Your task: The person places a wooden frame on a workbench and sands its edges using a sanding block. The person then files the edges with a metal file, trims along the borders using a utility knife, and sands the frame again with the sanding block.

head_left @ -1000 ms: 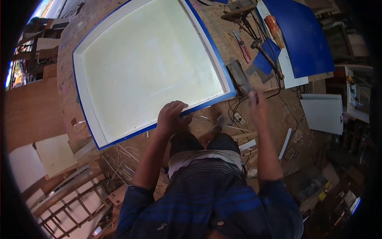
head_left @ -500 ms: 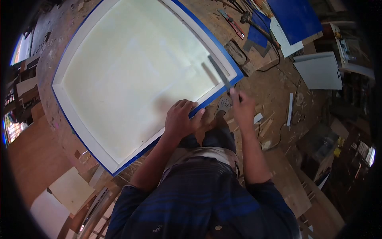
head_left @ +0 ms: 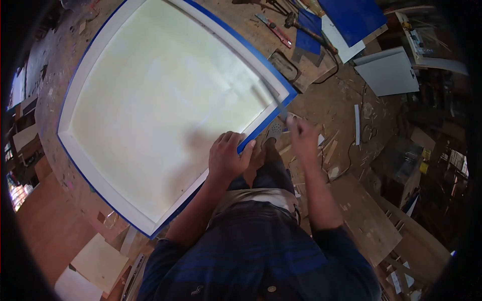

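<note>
A large shallow wooden box [head_left: 90, 65] with a pale inside, white walls and a blue-edged rim lies on the workbench. My left hand [head_left: 228, 154] is closed over its near wall, fingers on the inner side and thumb along the outside. A long, flat, grey file [head_left: 281, 106] is held by one end in my right hand [head_left: 303, 138]. The tool reaches across the box's right corner, its far part over the rim and slightly blurred. Whether its face touches the rim, I cannot tell.
On the bench [head_left: 321, 70] behind the box lie a red utility knife [head_left: 275, 31], a hammer [head_left: 306, 30] and blue sheet pieces [head_left: 351, 17]. A rectangular block [head_left: 284, 65] sits beside the rim. Wood scraps [head_left: 330, 151] and a white strip [head_left: 357, 124] litter the floor.
The view has shifted, so the box and bench appear a little further left. My right hand and the file have drawn slightly back toward me; my left hand keeps its hold.
</note>
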The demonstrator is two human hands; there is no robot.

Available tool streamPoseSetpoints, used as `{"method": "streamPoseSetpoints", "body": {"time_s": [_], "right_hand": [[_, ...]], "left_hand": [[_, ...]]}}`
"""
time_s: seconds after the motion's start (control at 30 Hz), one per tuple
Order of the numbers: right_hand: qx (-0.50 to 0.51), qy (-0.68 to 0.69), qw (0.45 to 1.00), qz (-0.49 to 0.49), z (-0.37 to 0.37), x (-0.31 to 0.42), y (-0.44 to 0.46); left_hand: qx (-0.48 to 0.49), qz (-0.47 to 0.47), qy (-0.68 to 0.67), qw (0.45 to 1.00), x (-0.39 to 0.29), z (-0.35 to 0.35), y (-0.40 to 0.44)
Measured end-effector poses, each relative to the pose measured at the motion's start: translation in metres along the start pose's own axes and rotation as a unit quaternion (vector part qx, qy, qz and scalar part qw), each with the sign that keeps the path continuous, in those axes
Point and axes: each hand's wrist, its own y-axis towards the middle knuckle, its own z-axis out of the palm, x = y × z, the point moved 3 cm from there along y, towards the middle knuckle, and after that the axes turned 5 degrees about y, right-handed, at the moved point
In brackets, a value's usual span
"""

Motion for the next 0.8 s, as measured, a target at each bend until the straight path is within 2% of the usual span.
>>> {"method": "streamPoseSetpoints", "body": {"time_s": [0.13, 0.23, 0.3, 0.4, 0.47, 0.53, 0.63, 0.67, 0.73, 0.8], "right_hand": [[0.008, -0.025, 1.0, -0.004, 0.0, -0.011, -0.003], [-0.023, 0.068, 0.997, 0.027, -0.012, 0.009, 0.068], [-0.03, 0.036, 0.999, 0.018, -0.009, 0.002, 0.044], [-0.013, 0.027, 0.999, -0.012, -0.003, -0.006, 0.018], [-0.003, 0.042, 0.999, -0.004, -0.001, -0.011, 0.024], [-0.013, 0.052, 0.998, 0.019, -0.012, 0.005, 0.069], [0.005, 0.014, 0.999, 0.036, -0.012, -0.003, 0.069], [-0.001, 0.03, 0.999, 0.016, -0.01, -0.006, 0.068], [-0.013, 0.06, 0.998, -0.01, -0.009, -0.013, 0.054], [-0.068, 0.074, 0.995, -0.015, -0.025, -0.013, 0.084]], "left_hand": [[-0.041, 0.028, -0.005, 0.999, 0.001, 0.003, 0.0], [-0.03, 0.026, 0.006, 0.999, -0.004, 0.003, -0.002], [-0.035, 0.038, 0.015, 0.999, 0.002, 0.006, 0.001], [0.001, -0.004, 0.014, 1.0, 0.001, 0.005, 0.002], [-0.008, 0.0, 0.027, 1.0, 0.0, 0.004, 0.002], [-0.01, -0.002, 0.018, 1.0, -0.004, 0.004, 0.003], [-0.022, 0.017, 0.022, 0.999, -0.005, 0.003, 0.002], [-0.024, 0.023, 0.023, 0.999, -0.006, 0.005, 0.002], [-0.035, 0.081, 0.062, 0.994, -0.012, 0.004, 0.0], [-0.066, 0.116, 0.086, 0.987, -0.025, 0.005, -0.002]]}}
